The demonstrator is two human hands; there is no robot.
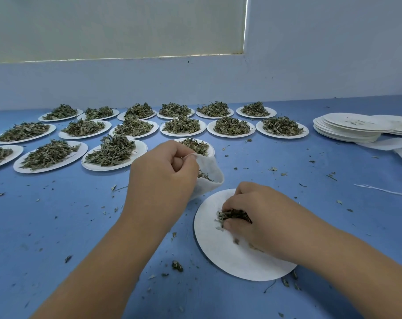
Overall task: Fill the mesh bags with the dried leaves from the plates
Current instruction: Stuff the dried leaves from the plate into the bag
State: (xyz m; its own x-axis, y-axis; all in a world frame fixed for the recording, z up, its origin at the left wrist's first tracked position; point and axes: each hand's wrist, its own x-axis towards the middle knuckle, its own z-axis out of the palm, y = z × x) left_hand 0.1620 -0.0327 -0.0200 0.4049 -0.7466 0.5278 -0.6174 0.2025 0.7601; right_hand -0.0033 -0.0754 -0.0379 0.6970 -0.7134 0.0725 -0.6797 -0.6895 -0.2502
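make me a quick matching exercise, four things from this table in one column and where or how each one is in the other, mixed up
Things:
1. mesh bag
2. near plate
3. stack of plates
4. loose string

Descriptions:
a. empty, piled at the far right
b. held open by the left hand
c. lying alone on the blue table, right side
d. almost cleared, under the right hand gathering leaves

Pairs: 1-b, 2-d, 3-a, 4-c

Matt white paper plate (230, 256), soft cloth mesh bag (210, 171), smooth blue table (57, 215)
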